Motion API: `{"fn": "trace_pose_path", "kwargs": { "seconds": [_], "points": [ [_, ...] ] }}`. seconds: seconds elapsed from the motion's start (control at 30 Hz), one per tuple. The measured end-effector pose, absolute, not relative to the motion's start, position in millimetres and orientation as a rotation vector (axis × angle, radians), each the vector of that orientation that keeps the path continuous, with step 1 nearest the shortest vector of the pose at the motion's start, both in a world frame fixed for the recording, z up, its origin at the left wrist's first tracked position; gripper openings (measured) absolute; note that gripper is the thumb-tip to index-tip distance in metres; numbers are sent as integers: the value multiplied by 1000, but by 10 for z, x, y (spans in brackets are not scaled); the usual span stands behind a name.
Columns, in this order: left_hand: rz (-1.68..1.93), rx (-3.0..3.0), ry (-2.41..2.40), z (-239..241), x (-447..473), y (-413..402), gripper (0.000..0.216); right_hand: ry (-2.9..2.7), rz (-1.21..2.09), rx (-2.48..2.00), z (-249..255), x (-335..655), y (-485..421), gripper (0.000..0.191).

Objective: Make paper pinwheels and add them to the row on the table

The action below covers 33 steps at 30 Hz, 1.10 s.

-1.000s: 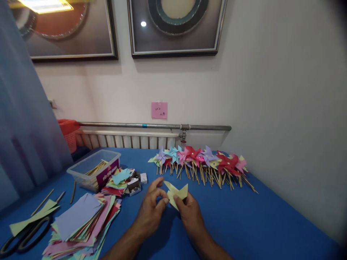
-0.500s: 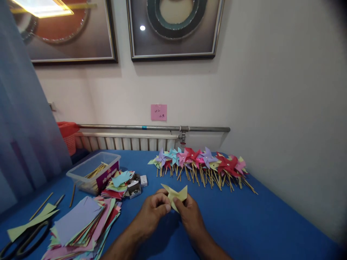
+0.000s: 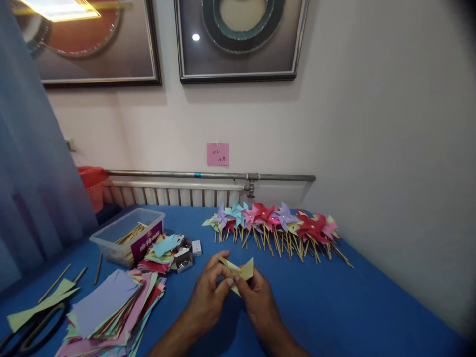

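Observation:
Both hands meet over the blue table (image 3: 334,307), pinching a pale yellow paper pinwheel piece (image 3: 243,270). My left hand (image 3: 208,292) has thumb and fingers closed on its left flaps. On the right, my right hand (image 3: 257,296) grips the same paper from below and behind. The paper's points stick up above my fingers. A row of finished pinwheels on sticks (image 3: 277,223) in red, pink, purple and blue lies just beyond my hands, near the wall.
A stack of coloured paper squares (image 3: 107,307) lies at the left, with black scissors (image 3: 33,329) and a yellow paper strip beside it. A clear plastic box of sticks (image 3: 128,235) and small pin boxes (image 3: 184,258) sit behind. Loose sticks lie far left.
My fingers have folded the yellow paper's flaps inward, so it looks smaller and flatter than before. Both hands stayed in about the same place.

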State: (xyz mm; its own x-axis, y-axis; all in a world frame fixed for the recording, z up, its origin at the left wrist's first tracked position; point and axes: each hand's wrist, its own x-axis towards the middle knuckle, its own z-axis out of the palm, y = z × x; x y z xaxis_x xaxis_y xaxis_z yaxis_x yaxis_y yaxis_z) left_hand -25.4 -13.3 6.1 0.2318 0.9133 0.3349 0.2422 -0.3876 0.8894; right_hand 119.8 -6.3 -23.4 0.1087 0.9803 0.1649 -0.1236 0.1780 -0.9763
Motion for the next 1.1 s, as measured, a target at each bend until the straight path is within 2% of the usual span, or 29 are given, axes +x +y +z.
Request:
{"fn": "trace_pose_path", "kwargs": {
  "seconds": [0.47,1.1],
  "points": [
    [1248,1746,1112,73,-239,-106,11,-1150,1129,-1003,-172,1193,-111,32],
    [1294,1711,1224,83,-181,-153,12,-1225,1076,-1013,-276,1214,-67,38]
  ]
}}
